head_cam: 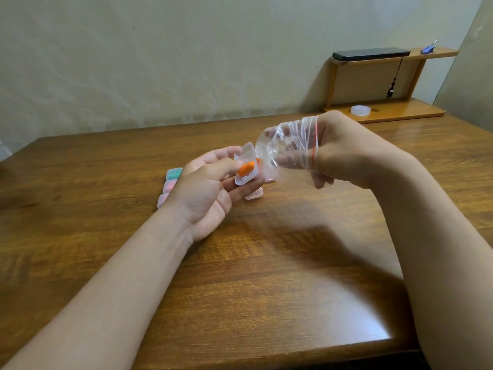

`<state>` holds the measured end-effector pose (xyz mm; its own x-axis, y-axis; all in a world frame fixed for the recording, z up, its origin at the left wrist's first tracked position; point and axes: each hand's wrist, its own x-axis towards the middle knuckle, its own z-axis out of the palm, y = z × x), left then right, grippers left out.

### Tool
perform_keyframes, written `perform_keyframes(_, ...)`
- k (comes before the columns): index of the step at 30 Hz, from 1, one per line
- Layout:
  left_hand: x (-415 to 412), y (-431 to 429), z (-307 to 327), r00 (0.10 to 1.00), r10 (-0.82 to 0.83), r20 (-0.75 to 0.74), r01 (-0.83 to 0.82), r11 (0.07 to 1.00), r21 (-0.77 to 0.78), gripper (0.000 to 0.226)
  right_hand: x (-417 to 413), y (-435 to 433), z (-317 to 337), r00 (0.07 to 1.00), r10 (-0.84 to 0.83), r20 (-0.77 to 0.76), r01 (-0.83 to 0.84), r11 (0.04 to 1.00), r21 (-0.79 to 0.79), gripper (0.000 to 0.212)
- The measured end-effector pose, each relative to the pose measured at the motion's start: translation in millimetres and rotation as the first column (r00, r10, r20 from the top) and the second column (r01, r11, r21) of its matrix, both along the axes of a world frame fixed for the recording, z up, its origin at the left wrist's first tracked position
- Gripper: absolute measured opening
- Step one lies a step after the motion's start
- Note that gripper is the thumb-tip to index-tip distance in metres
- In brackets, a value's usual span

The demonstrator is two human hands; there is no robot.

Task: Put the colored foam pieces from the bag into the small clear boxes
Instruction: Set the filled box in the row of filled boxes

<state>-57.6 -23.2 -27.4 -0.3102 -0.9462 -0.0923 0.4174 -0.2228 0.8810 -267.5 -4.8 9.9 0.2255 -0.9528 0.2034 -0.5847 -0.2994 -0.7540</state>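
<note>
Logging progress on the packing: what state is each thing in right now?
Clear box: lid open, held by left hand, orange foam piece inside.
Bag: mouth open, pulled over fingers of right hand.
Boxes on table: filled; look closed.

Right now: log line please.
left hand: holds open box, orange foam piece inside | right hand: partly inside bag | other boxes: on table

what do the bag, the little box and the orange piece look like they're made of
Bag: thin soft plastic film, glossy and see-through, wrinkled, with a red seal strip.
Box: stiffer clear plastic, slightly frosted, keeping its moulded shape, lid open.
Orange piece: probably foam, matte with no shine and rounded ends.
</note>
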Motion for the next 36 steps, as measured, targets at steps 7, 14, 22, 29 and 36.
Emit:
perform_keyframes(7, 1.5, -1.2, 0.4, 1.000, -0.009, 0.017, 0.009, 1.000, 0.012, 0.038, 2.0, 3.5, 2.8, 0.999, -0.027, 0.031, 0.025, 0.998, 0.053, 0.041)
perform_keyframes(14, 1.3, -0.7, 1.4, 0.998, -0.045, 0.036, 0.044, 0.999, 0.023, 0.045, 4.1, 6.0, 3.7, 1.000, -0.007, 0.012, 0.007, 0.999, 0.036, 0.028)
perform_keyframes(22, 2.5, -5.9, 0.5, 0.996, 0.089, 0.012, -0.089, 0.996, 0.013, 0.033, 4.4, 6.5, 3.1, 0.997, 0.035, 0.064, -0.030, 0.997, -0.068, 0.040)
perform_keyframes(29, 1.9, -9.9, -3.7, 0.980, 0.181, 0.086, -0.180, 0.983, -0.022, 0.034, 6.9, 7.3, 1.9, 0.997, 0.078, 0.010, -0.078, 0.996, -0.054, 0.055)
perform_keyframes(36, 4.8, -7.0, -0.7, 0.997, 0.054, 0.048, -0.056, 0.998, 0.042, 0.035, 7.1, 2.9, -2.7, 0.996, 0.075, -0.048, -0.078, 0.994, -0.074, 0.060)
